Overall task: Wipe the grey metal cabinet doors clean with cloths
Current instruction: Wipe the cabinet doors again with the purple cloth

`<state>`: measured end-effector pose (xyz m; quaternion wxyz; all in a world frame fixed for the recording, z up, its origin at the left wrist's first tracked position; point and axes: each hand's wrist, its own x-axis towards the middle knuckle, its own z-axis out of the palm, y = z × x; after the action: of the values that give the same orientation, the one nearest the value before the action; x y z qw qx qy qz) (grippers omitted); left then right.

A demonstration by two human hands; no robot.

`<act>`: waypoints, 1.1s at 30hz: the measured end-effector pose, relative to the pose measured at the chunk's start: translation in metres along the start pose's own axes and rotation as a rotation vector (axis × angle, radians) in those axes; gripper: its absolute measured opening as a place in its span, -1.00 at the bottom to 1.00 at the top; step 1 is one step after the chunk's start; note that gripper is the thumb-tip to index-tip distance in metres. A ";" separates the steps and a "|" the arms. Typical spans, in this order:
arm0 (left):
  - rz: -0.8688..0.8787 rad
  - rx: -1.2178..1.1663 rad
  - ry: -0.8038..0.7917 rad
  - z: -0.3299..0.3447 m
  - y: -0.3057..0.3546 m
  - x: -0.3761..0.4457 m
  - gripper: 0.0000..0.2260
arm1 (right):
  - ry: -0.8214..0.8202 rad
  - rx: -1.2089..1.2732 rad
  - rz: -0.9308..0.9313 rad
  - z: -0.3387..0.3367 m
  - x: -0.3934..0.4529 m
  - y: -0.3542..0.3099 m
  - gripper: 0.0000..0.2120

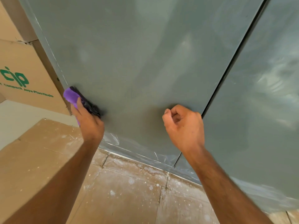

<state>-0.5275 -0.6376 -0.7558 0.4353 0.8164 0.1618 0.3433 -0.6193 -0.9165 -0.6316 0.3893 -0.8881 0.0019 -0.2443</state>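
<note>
Left hand point(87, 117) presses purple cloth point(72, 96) against grey door point(137, 62); right hand point(184, 125) loosely fisted, empty.

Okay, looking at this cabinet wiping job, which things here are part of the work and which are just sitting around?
Part of the job:
left hand
purple cloth, pressed on the door
left cabinet door
right cabinet door
right hand, curled, holding nothing visible

Just lying about:
printed cardboard box
plain cardboard box
dusty floor
</note>
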 end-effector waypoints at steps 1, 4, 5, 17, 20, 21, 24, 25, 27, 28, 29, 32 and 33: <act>0.039 0.036 -0.089 0.011 -0.023 -0.010 -0.35 | -0.007 -0.016 -0.005 0.004 -0.001 0.001 -0.69; -0.201 0.070 -0.156 0.020 -0.056 -0.027 -0.46 | -0.048 -0.023 0.000 0.014 -0.003 0.002 -0.70; -0.243 0.077 -0.169 0.022 -0.058 -0.025 -0.47 | -0.064 -0.024 0.005 0.017 -0.005 0.003 -0.70; -0.192 0.007 -0.243 0.006 -0.061 -0.031 -0.34 | -0.128 0.006 0.040 0.024 -0.001 0.011 -0.64; -0.049 0.006 -0.166 -0.005 -0.037 -0.005 -0.37 | -0.131 0.005 0.055 0.024 -0.001 0.011 -0.63; 0.047 -0.017 -0.090 -0.011 -0.018 0.009 -0.37 | -0.128 -0.002 0.056 0.024 -0.001 0.010 -0.63; 0.227 -0.072 0.053 -0.019 0.025 0.045 -0.37 | -0.123 -0.018 0.046 0.025 -0.002 0.008 -0.63; 0.243 -0.066 0.076 -0.017 0.025 0.046 -0.37 | -0.120 -0.021 0.041 0.025 -0.002 0.009 -0.63; 0.235 -0.024 0.057 -0.007 0.000 0.027 -0.36 | -0.123 -0.030 0.027 0.026 -0.002 0.010 -0.64; 0.195 0.005 -0.001 0.000 -0.019 0.008 -0.36 | -0.126 -0.033 0.019 0.025 -0.002 0.010 -0.64; 0.157 0.034 -0.090 0.008 -0.039 -0.016 -0.36 | -0.128 -0.034 0.013 0.024 -0.002 0.010 -0.65; 0.152 0.067 -0.274 0.010 -0.069 -0.044 -0.38 | -0.122 -0.057 -0.009 0.025 -0.001 0.011 -0.66; 0.164 0.055 -0.244 0.007 -0.060 -0.034 -0.39 | -0.121 -0.070 -0.008 0.025 -0.001 0.012 -0.66</act>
<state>-0.5451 -0.6266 -0.8218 0.3995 0.8742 0.0497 0.2714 -0.6067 -0.9071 -0.6549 0.3563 -0.9144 -0.0165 -0.1916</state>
